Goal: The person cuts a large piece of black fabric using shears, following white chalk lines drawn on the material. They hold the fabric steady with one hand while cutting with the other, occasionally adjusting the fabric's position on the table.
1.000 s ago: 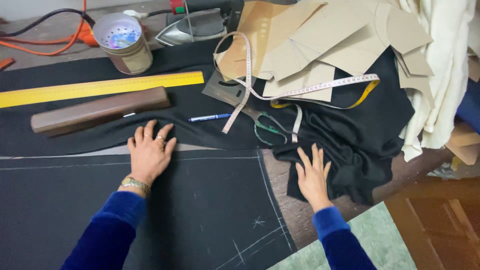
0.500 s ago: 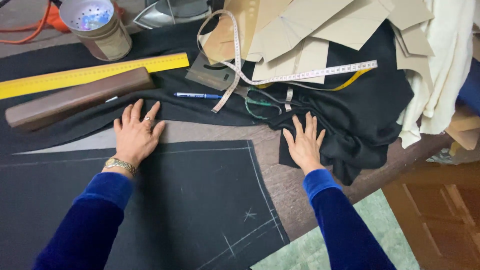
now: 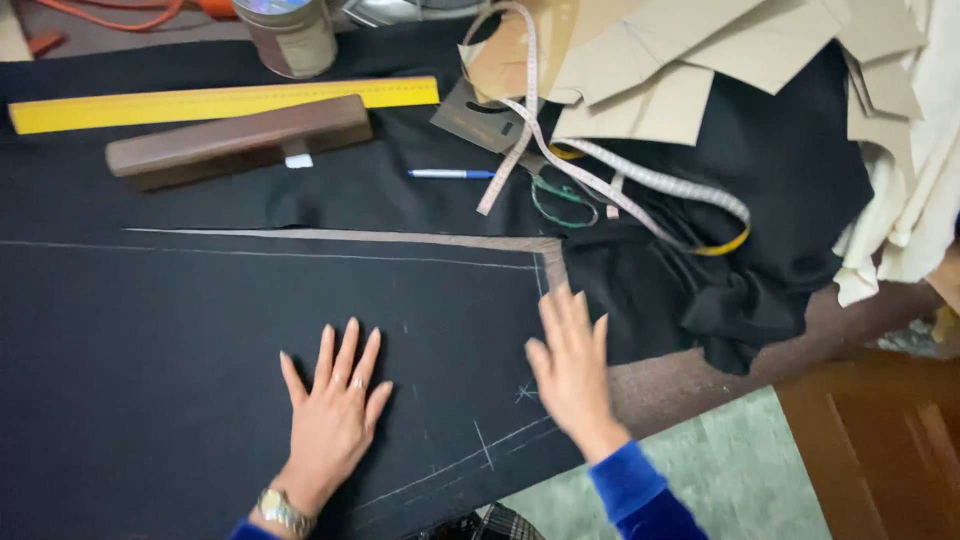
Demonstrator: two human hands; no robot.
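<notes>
The black cloth (image 3: 180,340) covers the near left of the table, spread flat, with pale chalk lines across it: 1 long line along its far edge, a short one down its right edge, and slanted marks with a small cross near its near right corner

The left hand (image 3: 335,425) lies palm down on the cloth, fingers open and spread, gripping nothing; a watch (image 3: 283,512) sits at its wrist and a ring on 1 finger. Far from it, on a second strip of black cloth, lie a yellow ruler (image 3: 220,103) and, just near of that, a brown wooden block (image 3: 240,140) with a small white chip (image 3: 298,160) touching its near side. Far behind the ruler stands a tin (image 3: 290,35), cut off by the top edge

The right hand (image 3: 572,368), blurred, sits over the cloth's right edge, fingers open and close together, holding nothing; whether it presses the cloth or hangs just above it I cannot tell. Its sleeve (image 3: 640,495) is blue

Far of the right hand a blue pen (image 3: 450,173) lies on the dark strip. Right of the pen a tape measure (image 3: 600,180) loops over green-handled scissors (image 3: 560,195) and a heap of black fabric (image 3: 760,230). Tan paper patterns (image 3: 690,60) are piled on the far side of the heap. Cream cloth (image 3: 910,200) hangs at the far right edge
</notes>
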